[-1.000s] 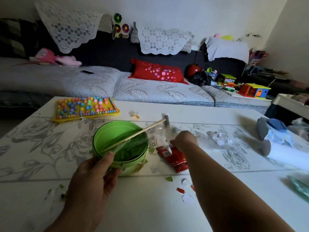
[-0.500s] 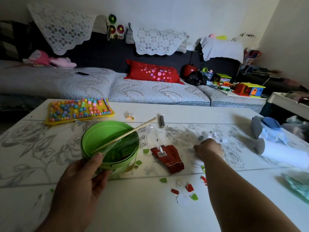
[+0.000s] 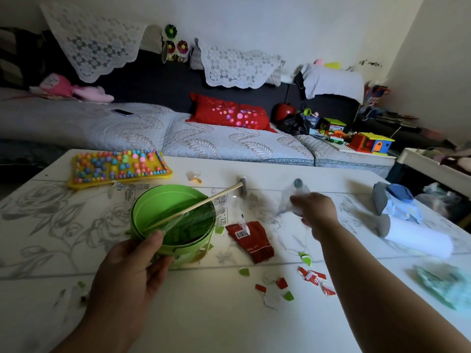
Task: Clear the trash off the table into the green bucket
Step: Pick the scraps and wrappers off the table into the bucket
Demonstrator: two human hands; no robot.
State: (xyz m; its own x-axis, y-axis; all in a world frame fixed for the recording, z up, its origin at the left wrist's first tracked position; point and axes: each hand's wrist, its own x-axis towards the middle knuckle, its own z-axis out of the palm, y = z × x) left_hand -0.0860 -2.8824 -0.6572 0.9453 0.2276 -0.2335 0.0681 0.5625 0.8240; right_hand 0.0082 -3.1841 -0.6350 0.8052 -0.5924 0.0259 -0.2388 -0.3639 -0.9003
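The green bucket stands left of centre on the white table, with a chopstick and a clear wrapper leaning in it. My left hand grips the bucket's near rim, thumb on the edge. My right hand is raised above the table and holds a crumpled piece of clear plastic, blurred by motion. A red wrapper lies right of the bucket. Small red, green and white scraps are scattered in front of it.
A yellow bead tray sits at the table's far left. A white roll with grey and blue cloth lies at the right, and a greenish bag near the right edge. A small grey object lies behind the bucket. A sofa runs behind the table.
My right hand moved right from the red wrapper to the clear plastic, closed on it and lifted it off the table. My left hand stayed on the bucket.
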